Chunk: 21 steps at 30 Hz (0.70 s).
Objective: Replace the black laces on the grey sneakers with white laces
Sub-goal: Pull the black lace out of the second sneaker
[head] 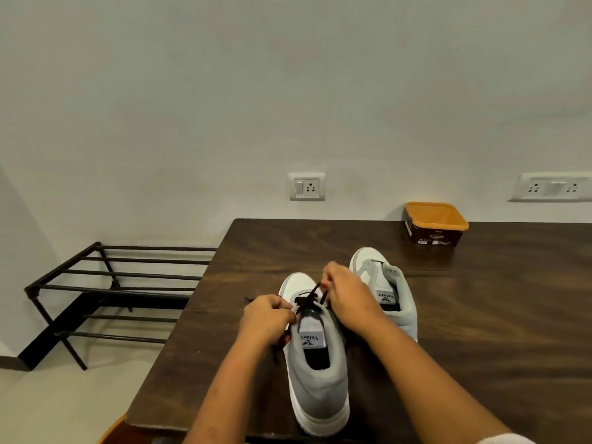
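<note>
Two grey sneakers stand on the dark wooden table (480, 315), toes pointing away from me. The near sneaker (317, 382) carries a black lace (309, 299) across its upper eyelets. My left hand (266, 318) grips the lace at the shoe's left side, fingers curled. My right hand (347, 291) pinches a strand of the same lace and holds it up above the tongue. The far sneaker (392, 293) sits to the right, partly behind my right hand; a short bit of black lace shows near its toe. No white laces are in view.
An orange-rimmed brown tub (434, 224) stands at the table's back edge on the right. A black metal shoe rack (105, 293) stands on the floor to the left of the table. Wall sockets (307, 186) sit above the table.
</note>
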Each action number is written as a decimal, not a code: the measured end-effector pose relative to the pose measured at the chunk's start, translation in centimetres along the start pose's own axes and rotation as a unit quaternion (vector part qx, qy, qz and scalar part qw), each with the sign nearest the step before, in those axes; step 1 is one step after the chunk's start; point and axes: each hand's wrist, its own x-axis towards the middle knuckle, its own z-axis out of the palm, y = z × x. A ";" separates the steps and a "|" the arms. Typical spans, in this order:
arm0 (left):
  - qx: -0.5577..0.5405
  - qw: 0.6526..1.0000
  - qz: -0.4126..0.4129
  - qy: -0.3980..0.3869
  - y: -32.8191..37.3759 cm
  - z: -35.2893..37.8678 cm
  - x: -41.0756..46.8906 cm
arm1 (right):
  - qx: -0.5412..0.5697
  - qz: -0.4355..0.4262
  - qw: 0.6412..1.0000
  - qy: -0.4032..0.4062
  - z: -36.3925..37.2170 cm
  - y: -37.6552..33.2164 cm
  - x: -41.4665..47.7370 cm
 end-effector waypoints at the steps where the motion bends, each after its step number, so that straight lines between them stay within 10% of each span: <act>1: 0.008 1.000 0.004 0.001 0.0 0.0 0.1 | 0.082 0.063 0.995 0.015 -0.2 0.8 0.2; 5: 0.032 0.999 0.016 -0.001 0.1 0.1 0.1 | 0.253 0.205 0.945 -0.015 0.1 1.6 0.4; 11: 0.041 0.999 0.015 -0.001 0.1 0.2 0.2 | -0.038 -0.080 0.993 -0.073 0.0 -1.2 -0.3; 21: -0.001 1.000 -0.002 -0.007 -0.1 -0.1 0.1 | -0.182 -0.152 0.971 0.033 0.6 -2.4 -0.8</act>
